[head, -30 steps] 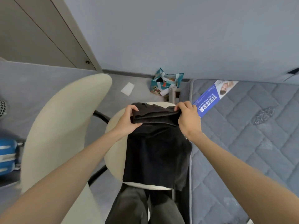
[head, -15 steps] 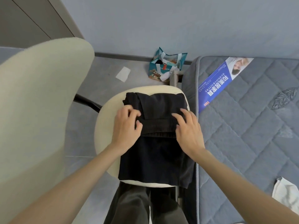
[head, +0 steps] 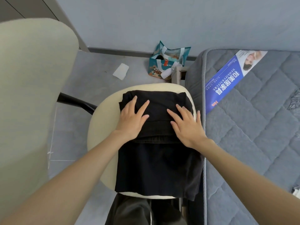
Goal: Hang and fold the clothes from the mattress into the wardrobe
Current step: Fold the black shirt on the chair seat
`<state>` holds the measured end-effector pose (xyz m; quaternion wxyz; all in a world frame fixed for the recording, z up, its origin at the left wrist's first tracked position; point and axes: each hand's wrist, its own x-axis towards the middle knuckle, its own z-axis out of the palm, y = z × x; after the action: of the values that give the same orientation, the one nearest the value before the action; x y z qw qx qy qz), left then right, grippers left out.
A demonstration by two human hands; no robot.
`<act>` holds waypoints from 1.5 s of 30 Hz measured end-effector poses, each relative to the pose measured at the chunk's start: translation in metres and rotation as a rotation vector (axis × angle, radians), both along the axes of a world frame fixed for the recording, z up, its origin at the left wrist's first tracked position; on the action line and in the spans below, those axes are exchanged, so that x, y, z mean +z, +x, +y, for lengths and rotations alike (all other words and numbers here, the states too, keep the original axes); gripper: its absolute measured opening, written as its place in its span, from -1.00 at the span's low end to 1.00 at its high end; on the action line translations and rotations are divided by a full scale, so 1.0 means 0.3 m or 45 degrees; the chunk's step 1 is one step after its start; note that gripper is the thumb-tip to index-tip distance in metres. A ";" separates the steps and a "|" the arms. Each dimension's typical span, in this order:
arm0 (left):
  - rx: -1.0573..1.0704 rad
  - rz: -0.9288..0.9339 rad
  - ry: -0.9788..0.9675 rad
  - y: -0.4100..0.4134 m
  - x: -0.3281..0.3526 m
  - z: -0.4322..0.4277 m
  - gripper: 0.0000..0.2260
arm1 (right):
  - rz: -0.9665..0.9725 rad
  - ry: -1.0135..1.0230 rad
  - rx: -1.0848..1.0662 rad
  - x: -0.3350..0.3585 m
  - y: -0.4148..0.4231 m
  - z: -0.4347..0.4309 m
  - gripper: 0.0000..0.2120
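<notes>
Black trousers (head: 155, 143) lie part-folded on the chair seat (head: 103, 120) beside the mattress (head: 253, 127), my left hand (head: 132, 120) and right hand (head: 186, 125) spread flat pressing the fold, wardrobe stowing yet to come.

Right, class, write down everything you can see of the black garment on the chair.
The black garment is soft, matte cloth, lying flat on the cream chair seat. Its far end is folded back over itself into a thicker layered band. Its near right corner hangs off the seat beside the mattress. The left hand and right hand press flat on the folded part.
</notes>
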<state>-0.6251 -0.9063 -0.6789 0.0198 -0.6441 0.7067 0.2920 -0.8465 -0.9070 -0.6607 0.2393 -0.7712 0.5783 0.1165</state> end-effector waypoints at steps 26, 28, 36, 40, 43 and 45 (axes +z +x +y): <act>-0.110 -0.275 -0.682 0.028 0.246 -0.046 -0.41 | 0.206 -0.682 0.193 0.276 0.037 -0.170 -0.60; -0.142 -0.295 -0.701 0.018 0.237 0.079 -0.34 | 0.189 -0.653 0.174 0.287 0.016 -0.058 -0.55; -0.198 -0.234 -0.341 -0.032 0.132 0.459 -0.48 | 0.136 0.177 0.052 0.240 -0.035 0.311 -0.62; 0.042 -0.073 -0.368 -0.107 0.144 0.391 -0.57 | -0.117 -0.312 -0.132 0.188 0.012 0.315 -0.56; 0.214 -0.076 -0.073 -0.143 0.092 0.340 -0.50 | -0.079 -0.089 -0.210 0.098 0.019 0.294 -0.43; 0.376 -0.020 0.097 -0.138 0.034 0.324 -0.45 | -0.048 0.027 -0.261 0.022 0.002 0.296 -0.43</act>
<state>-0.6664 -0.8092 -0.6688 0.0067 -0.7421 0.5926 0.3131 -0.8458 -0.8181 -0.6542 0.2687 -0.7076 0.6483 0.0830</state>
